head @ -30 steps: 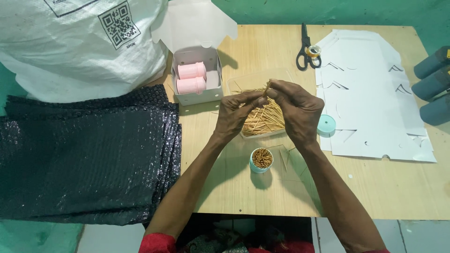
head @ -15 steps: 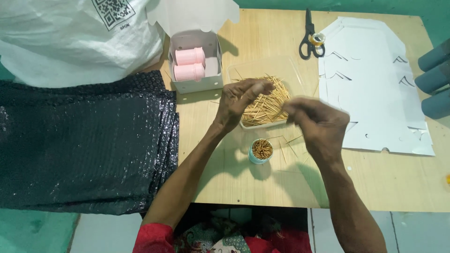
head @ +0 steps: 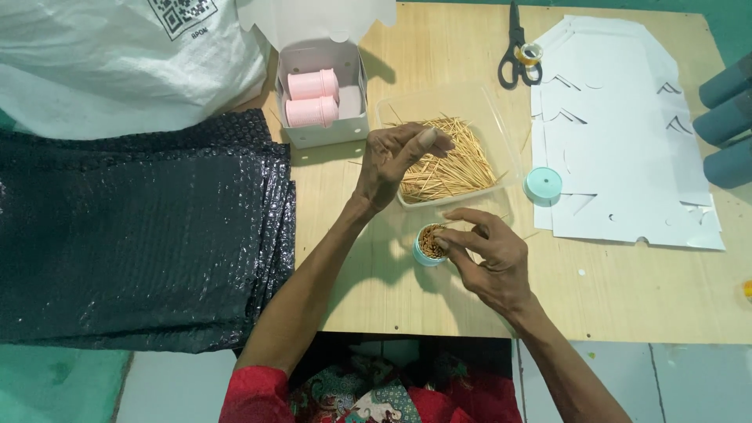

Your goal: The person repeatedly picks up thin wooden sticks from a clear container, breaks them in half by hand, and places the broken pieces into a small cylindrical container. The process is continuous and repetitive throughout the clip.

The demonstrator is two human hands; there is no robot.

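Note:
A small teal container (head: 428,244) packed with upright toothpicks stands on the wooden table (head: 368,298). My right hand (head: 487,257) is beside it, its fingertips pinching the toothpicks at the container's mouth. My left hand (head: 395,160) hovers over the left end of a clear plastic tray (head: 470,95), thumb pressed against curled fingers, with nothing visible in it. A loose pile of toothpicks (head: 454,160) lies in the tray. The teal lid (head: 542,186) lies flat just right of the tray.
An open white box (head: 323,133) with two pink containers sits at the back. Scissors (head: 513,48) and a tape roll (head: 533,53) lie behind the tray. White die-cut card sheets (head: 627,141) lie right, black bubble wrap (head: 133,235) left, a white sack (head: 94,63) far left.
Both hands were together over the tray gathering toothpicks. My right hand has come down to the teal container with a bunch; my left hand has lifted slightly over the tray's left end.

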